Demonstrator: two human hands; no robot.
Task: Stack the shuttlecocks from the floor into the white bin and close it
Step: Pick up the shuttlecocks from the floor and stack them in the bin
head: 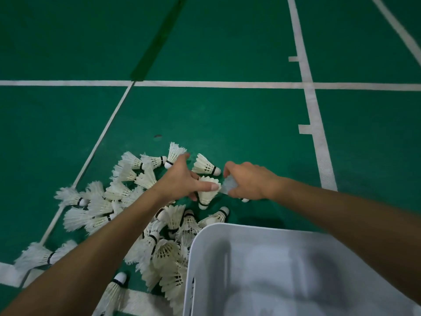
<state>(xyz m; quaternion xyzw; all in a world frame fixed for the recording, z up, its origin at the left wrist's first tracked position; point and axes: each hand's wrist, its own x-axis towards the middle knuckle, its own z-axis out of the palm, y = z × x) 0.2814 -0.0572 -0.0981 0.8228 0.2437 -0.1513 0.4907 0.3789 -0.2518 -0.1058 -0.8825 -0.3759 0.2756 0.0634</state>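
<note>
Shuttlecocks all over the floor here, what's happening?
A person is gathering them from a green court floor. The left hand grips one shuttlecock by its feathers, and the right hand holds another, blurred one beside it. A big pile of shuttlecocks still lies on the floor next to the open white bin.

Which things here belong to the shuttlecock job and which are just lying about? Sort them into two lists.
Part of the job:
- shuttlecock pile on the floor
- shuttlecock held by the left hand
- shuttlecock, blurred, gripped in the right hand
- white bin, open, nearest corner of the view

Just lying about:
- small dark speck on the green court floor
- white court lines
</note>
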